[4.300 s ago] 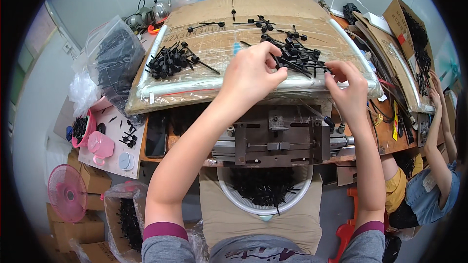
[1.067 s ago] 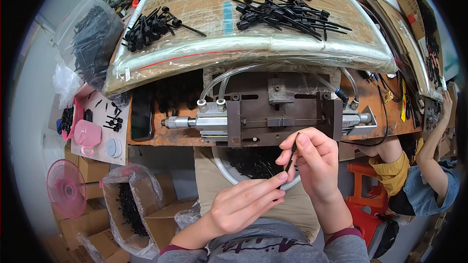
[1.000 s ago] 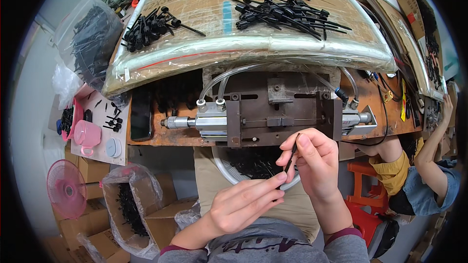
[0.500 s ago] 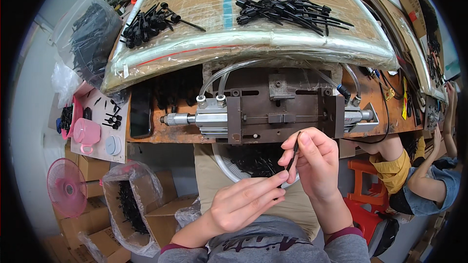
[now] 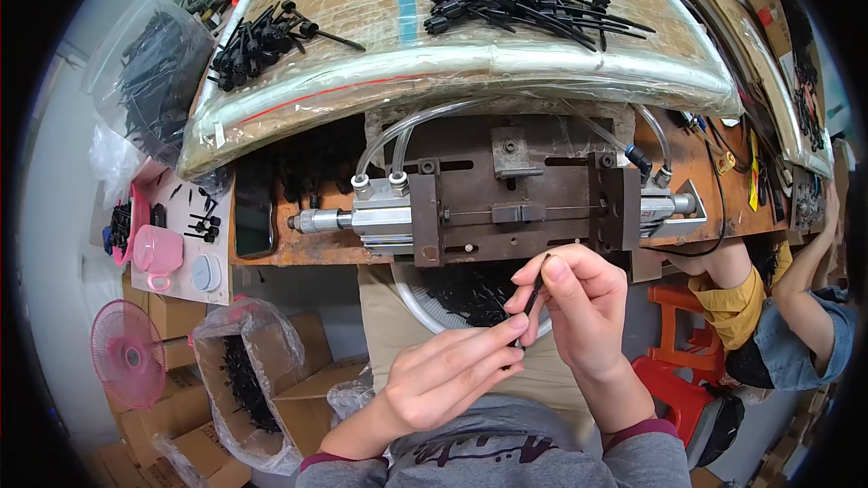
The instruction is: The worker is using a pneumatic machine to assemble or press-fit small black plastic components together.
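Note:
Between my two hands, over my lap, is a slim black plastic rod, tilted with its upper end to the right. My right hand pinches the upper part between thumb and fingers. The fingers of my left hand, held nearly straight and together, close on its lower end, which they partly hide. Behind the hands, on the bench edge, stands a brown metal fixture with a small block in the middle and a silver air cylinder at its left. Below it, a white basket holds many black pieces.
On a plastic-wrapped cardboard surface lie two heaps of black knobbed stems. Left are a phone, a pink mug, a pink fan and a lined carton. A person sits right, near a red stool.
The view has shifted slightly. My hands keep hold of the rod, with little change in their grip. The person at the right has moved their arms.

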The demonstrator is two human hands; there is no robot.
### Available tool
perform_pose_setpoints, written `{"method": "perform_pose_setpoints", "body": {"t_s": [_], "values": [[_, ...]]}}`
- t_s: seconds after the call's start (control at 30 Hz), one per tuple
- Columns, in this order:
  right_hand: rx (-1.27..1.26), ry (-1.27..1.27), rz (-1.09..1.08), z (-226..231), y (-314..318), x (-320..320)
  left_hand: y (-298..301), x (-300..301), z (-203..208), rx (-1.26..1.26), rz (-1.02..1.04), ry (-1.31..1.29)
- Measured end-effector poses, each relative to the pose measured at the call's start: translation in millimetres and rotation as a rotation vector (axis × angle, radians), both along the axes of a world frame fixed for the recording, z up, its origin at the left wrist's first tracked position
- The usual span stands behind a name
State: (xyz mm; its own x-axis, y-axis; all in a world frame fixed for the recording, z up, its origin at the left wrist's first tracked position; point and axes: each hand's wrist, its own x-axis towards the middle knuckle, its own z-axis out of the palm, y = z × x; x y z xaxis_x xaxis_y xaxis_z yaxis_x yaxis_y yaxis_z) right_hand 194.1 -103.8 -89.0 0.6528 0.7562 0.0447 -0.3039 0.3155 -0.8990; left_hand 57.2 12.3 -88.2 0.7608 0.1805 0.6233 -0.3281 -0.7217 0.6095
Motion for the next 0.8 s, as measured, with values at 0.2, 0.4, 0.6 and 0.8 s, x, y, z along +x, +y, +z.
{"method": "perform_pose_setpoints", "body": {"t_s": [0.2, 0.4, 0.6, 0.8], "values": [[0.008, 0.011, 0.025, -2.0, -0.5, -0.7, 0.8, 0.7, -1.0, -0.022, -0.003, 0.002], [0.009, 0.037, 0.027, -4.4, -1.4, -2.3, 0.0, 0.0, -1.8, -0.037, 0.000, 0.015], [-0.082, 0.057, 0.104, -0.3, -3.8, -2.2, 3.4, 2.0, -0.1, 0.011, 0.046, 0.002], [-0.407, -0.648, -0.183, 27.4, 2.8, 31.9, 5.1, 15.6, -1.2, -0.050, 0.086, 0.072]]}}
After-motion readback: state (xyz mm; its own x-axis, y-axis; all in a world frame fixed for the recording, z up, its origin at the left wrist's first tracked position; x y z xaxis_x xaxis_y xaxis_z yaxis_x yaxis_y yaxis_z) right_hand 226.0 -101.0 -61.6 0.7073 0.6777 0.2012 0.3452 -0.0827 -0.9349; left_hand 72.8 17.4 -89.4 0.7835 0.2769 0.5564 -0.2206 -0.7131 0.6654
